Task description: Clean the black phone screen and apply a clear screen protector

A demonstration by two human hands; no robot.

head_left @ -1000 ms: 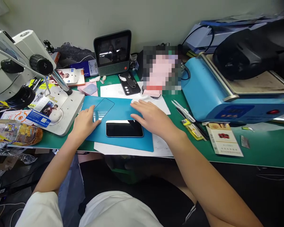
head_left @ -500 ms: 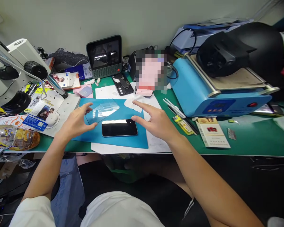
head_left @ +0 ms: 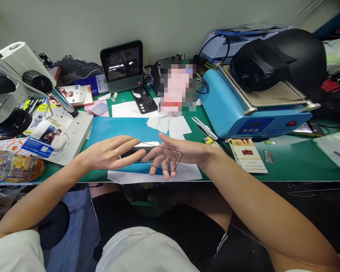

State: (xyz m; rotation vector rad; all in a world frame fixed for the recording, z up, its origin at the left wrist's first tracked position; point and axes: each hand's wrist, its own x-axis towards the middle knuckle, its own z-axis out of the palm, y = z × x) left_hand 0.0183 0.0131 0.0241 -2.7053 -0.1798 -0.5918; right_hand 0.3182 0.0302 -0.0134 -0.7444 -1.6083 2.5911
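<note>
A clear, black-edged sheet (head_left: 163,156) hangs above the face-up, dark-screened phone (head_left: 130,152).

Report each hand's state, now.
Left hand: holding the clear black-edged panel, thumb hidden.
Right hand: open, fingers spread behind the panel; contact unclear.

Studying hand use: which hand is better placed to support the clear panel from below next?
Likely the right hand: its palm shows through the clear panel; the left hand shows its back.
</note>
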